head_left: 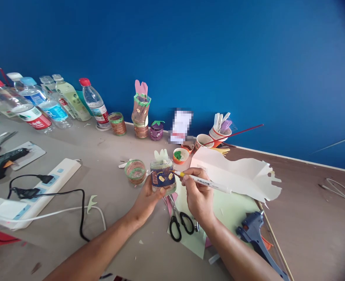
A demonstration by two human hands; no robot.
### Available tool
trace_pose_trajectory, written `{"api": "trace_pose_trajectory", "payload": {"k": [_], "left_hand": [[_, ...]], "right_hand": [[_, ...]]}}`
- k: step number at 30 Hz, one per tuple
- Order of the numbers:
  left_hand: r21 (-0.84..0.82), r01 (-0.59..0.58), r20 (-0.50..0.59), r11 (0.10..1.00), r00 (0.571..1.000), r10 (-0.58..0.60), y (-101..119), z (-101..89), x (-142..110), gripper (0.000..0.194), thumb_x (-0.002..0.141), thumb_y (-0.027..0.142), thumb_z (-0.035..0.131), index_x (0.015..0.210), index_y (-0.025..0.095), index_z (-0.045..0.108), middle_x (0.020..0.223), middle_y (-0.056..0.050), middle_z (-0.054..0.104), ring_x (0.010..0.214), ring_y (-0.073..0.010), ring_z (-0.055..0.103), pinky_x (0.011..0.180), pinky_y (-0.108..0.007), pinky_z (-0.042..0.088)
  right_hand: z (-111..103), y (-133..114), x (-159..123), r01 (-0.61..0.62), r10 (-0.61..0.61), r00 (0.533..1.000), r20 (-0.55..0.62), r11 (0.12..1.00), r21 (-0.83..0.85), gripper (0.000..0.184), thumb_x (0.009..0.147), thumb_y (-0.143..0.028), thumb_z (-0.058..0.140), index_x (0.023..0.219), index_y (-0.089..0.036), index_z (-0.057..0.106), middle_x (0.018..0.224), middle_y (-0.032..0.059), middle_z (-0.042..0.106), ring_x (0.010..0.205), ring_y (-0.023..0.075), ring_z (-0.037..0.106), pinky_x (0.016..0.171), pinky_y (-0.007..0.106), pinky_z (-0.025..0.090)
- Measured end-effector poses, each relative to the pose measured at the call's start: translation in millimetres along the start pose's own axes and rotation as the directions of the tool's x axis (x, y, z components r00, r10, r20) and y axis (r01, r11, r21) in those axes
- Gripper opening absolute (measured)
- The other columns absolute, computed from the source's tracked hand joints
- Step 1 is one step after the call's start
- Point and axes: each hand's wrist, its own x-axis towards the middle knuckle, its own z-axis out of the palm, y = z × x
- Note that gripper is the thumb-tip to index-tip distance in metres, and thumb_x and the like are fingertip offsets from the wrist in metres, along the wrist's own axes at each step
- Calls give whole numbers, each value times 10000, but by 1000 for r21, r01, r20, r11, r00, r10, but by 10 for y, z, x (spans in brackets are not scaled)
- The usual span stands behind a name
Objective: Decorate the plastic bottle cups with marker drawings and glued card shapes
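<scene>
My left hand (pixel 147 199) is wrapped round the lower part of a small clear plastic cup (pixel 163 177), cut from a bottle, with a dark blue label and pale paper ears at its top. My right hand (pixel 199 195) grips a white paint marker (pixel 210 183) like a pen. The marker's tip touches or nearly touches the cup's right side; I cannot tell which. Below the cup lie black-handled scissors (pixel 180 226), spread a little. Just left of it stands a brown cup with a green rim (pixel 135 171).
Plastic bottles (pixel 94 103) line the back left. A power strip (pixel 53 187) with cables and a black glue gun (pixel 6 162) lie at left, a blue glue gun (pixel 252 230) at right. White paper (pixel 236 171) covers green sheets. Paint cups (pixel 181 155) and a purple eggplant figure (pixel 156 132) stand behind.
</scene>
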Motion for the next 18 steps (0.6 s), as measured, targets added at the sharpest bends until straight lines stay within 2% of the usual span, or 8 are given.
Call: {"api": "trace_pose_trajectory", "payload": {"k": [4, 9, 18], "left_hand": [[12, 9, -2, 1000, 1000, -9, -18, -19, -6, 556, 788, 507, 728, 1261, 254, 582, 1349, -101, 613, 1324, -348, 495, 1129, -516, 351], [18, 14, -15, 1000, 1000, -14, 2, -7, -5, 573, 768, 525, 740, 1246, 247, 589, 1305, -103, 634, 1297, -350, 519, 1116, -519, 361], [18, -20, -8, 1000, 1000, 20, 46, 28, 7, 530, 785, 475, 744, 1227, 229, 588, 1369, -113, 593, 1289, -341, 523, 1083, -499, 407]], "right_hand": [[-11, 42, 1, -17, 17, 1000, 3, 1000, 9, 83, 822, -266, 600, 760, -210, 597, 632, -51, 533, 510, 99, 406, 508, 249, 333], [-33, 88, 4, -47, 46, 999, 8, 992, 114, 78, 839, -259, 595, 774, -216, 593, 643, -49, 518, 576, 114, 453, 556, 250, 359], [-26, 65, -34, -31, 17, 997, 78, 985, 172, 110, 866, -322, 628, 838, -216, 627, 666, -37, 560, 614, 120, 483, 588, 249, 395]]}}
